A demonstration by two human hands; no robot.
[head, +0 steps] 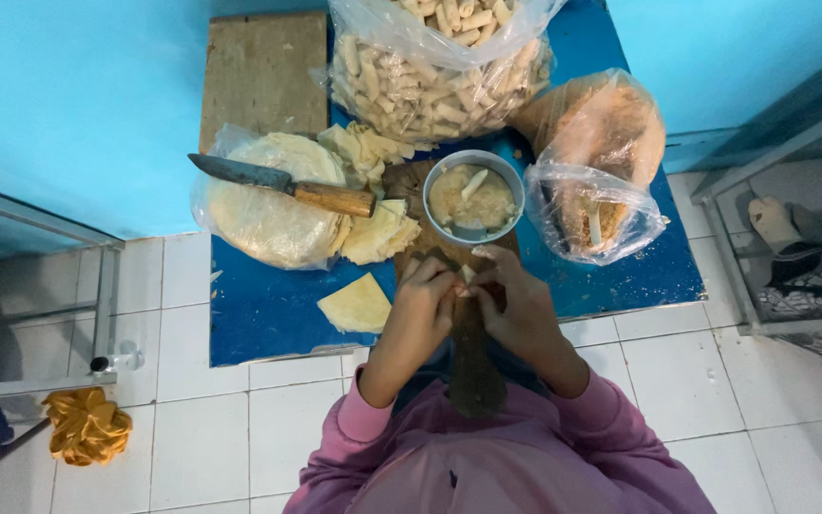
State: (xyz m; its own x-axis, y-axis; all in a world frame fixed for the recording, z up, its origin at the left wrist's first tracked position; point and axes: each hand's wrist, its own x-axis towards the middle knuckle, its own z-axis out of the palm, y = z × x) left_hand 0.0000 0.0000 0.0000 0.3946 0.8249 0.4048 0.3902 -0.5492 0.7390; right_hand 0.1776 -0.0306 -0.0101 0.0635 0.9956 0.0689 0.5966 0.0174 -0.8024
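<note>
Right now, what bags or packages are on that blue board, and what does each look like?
Clear plastic bag of pale rolled pastries: top centre, bulging, open-mouthed.
Clear bag of orange-brown crumbs: right of the bowl, rumpled, open.
Clear bag under the round wrapper stack: left, flattened, a knife lying across it.
No labels, signs or screens show.

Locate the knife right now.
In the head view the knife lies left of centre on the blue table, resting across the bagged stack of round wrappers, its wooden handle pointing toward the bowl of filling.
</note>
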